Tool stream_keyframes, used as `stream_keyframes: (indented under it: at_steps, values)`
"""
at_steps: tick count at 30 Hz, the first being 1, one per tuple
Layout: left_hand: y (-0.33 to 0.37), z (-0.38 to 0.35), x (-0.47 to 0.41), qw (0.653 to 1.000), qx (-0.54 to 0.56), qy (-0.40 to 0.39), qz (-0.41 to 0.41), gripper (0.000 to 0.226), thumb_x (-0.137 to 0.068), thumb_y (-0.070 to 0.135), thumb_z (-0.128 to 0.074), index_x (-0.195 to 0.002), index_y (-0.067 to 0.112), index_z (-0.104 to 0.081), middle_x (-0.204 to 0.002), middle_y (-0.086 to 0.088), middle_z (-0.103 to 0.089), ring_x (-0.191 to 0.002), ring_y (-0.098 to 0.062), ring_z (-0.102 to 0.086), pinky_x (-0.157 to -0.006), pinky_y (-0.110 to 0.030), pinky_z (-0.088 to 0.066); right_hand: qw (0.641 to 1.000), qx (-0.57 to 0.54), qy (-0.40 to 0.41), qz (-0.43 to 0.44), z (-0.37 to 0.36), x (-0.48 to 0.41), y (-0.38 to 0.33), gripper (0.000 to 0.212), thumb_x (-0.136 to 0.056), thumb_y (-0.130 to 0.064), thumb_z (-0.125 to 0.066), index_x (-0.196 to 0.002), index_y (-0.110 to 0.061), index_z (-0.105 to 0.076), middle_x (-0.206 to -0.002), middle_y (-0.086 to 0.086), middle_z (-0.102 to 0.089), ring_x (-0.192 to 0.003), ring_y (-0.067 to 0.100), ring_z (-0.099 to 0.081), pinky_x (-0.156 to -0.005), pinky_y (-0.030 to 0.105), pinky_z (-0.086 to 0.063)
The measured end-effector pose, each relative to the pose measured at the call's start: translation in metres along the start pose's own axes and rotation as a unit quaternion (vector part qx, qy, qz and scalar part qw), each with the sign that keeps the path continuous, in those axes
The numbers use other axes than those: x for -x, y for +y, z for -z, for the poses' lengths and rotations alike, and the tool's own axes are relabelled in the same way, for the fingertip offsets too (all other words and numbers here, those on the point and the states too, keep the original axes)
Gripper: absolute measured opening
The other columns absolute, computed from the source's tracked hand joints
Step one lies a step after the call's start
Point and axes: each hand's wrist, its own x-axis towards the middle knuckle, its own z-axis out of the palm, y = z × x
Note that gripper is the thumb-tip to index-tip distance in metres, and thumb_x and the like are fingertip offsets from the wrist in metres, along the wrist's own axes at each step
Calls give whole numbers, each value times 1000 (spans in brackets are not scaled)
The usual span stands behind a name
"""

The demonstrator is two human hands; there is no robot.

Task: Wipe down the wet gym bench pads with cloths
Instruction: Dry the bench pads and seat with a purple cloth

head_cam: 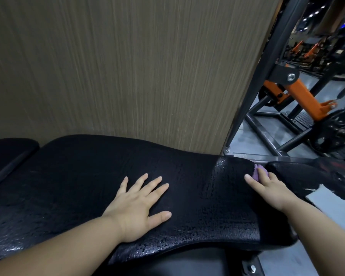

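At the right end of the long black pad (78,186), purple cloth (257,173), bunched, pressed on the pad's edge. Pad surface: cracked, glistening with wet patches near the cloth and along the near rim.
Right hand (271,185): grips the cloth, fingers curled over it.
Left hand (136,206): flat on mid-pad, fingers spread wide, holding nothing.
Second black pad (307,176): just right of the cloth, torn, with a grey patch (323,198).
Third pad (8,154): far left.
Wood-grain wall panel (127,66): behind.
Orange-and-black machine (301,94): on the grey floor (253,140), right.
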Motion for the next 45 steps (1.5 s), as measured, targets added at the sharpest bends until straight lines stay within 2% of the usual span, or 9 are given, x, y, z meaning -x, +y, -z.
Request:
stream_keyframes:
  at_steps: [6, 9, 14, 17, 20, 25, 32, 39, 45]
  values:
    - [1, 2, 1, 1000, 13, -2, 5, 90, -67, 82, 5, -149, 47, 12, -155, 24, 23, -143, -9, 29, -116, -49, 17, 999, -20, -18, -42, 6, -44, -20, 73, -74, -86, -36, -121, -31, -44, -139, 13, -39, -131, 35, -36, -110, 43, -29]
    - [1, 1, 0, 1000, 9, -5, 5, 91, -66, 82, 6, -149, 48, 11, -154, 25, 23, -143, -8, 29, -117, -49, 17, 999, 4, -2, -44, 4, -53, -30, 62, -78, -83, -33, -106, -28, -44, -131, 14, -45, -125, 35, -42, -104, 43, -33]
    - [1, 0, -1, 1000, 7, -3, 6, 93, -63, 84, 9, -149, 48, 11, -154, 26, 23, -143, -8, 28, -117, -49, 16, 999, 14, 30, -27, 0, -49, -29, 69, -80, -81, -31, -125, -30, -41, -135, 14, -44, -126, 36, -40, -106, 44, -32]
    - [1, 1, 0, 1000, 13, 1, 5, 94, -62, 84, 10, -149, 48, 11, -155, 26, 22, -143, -7, 28, -117, -49, 17, 998, 50, 30, -11, -1, -33, -21, 88, -78, -81, -31, -151, -34, -17, -146, 14, -35, -132, 37, -36, -111, 43, -29]
    - [1, 1, -1, 1000, 11, 1, 5, 95, -61, 84, 10, -149, 48, 11, -155, 25, 21, -143, -8, 27, -117, -49, 16, 996, 85, 31, 1, -3, -6, -9, 99, -71, -86, -27, -151, -29, -14, -144, 15, -35, -131, 36, -37, -110, 42, -30]
    - [1, 1, -1, 1000, 5, -2, 5, 94, -63, 83, 9, -149, 47, 12, -155, 25, 22, -143, -9, 28, -117, -50, 16, 993, 101, 53, 27, -10, 37, 10, 101, -58, -89, -20, -138, -29, -30, -110, 4, -40, -117, 33, -45, -98, 40, -38]
    - [1, 0, -2, 1000, 1, 1, 1, 95, -61, 83, 12, -149, 47, 12, -156, 24, 22, -144, -10, 26, -117, -50, 15, 994, 99, 32, -26, -8, 14, -4, 112, -57, -93, -19, -143, -22, -28, -129, 17, -42, -125, 36, -40, -106, 42, -33]
    - [0, 1, -2, 1000, 7, 1, 3, 93, -63, 83, 8, -149, 47, 11, -156, 24, 21, -144, -9, 27, -117, -49, 16, 998, 62, 20, -9, 2, -42, -31, 61, -76, -82, -32, -103, -28, -42, -126, 14, -48, -123, 34, -42, -103, 43, -33]
    - [1, 2, -3, 1000, 9, -2, 7, 93, -64, 83, 7, -150, 47, 10, -156, 25, 21, -143, -9, 28, -117, -49, 16, 998, 30, 47, 18, 0, -58, -42, 54, -89, -73, -27, -121, -36, -48, -130, 1, -50, -128, 27, -40, -103, 47, -31]
